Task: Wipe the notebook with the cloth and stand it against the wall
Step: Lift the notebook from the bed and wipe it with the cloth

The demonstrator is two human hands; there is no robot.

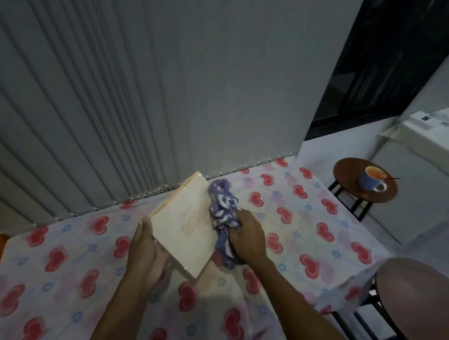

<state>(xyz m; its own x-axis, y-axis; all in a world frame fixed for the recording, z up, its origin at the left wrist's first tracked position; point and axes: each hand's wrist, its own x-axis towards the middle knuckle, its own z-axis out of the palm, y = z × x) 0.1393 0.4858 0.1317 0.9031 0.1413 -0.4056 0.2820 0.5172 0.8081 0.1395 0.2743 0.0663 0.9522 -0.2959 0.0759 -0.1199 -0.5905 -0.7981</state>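
notebook: mid-frame, gripped in my left hand, not yet at the wall
cloth: bunched in my right hand, wiping the cover

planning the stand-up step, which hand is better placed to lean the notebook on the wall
Left, probably. The left hand already grips the notebook by its near edge, while the right hand is full of the cloth.

Home room, heart-print tablecloth, vertical blinds, mug on round stool
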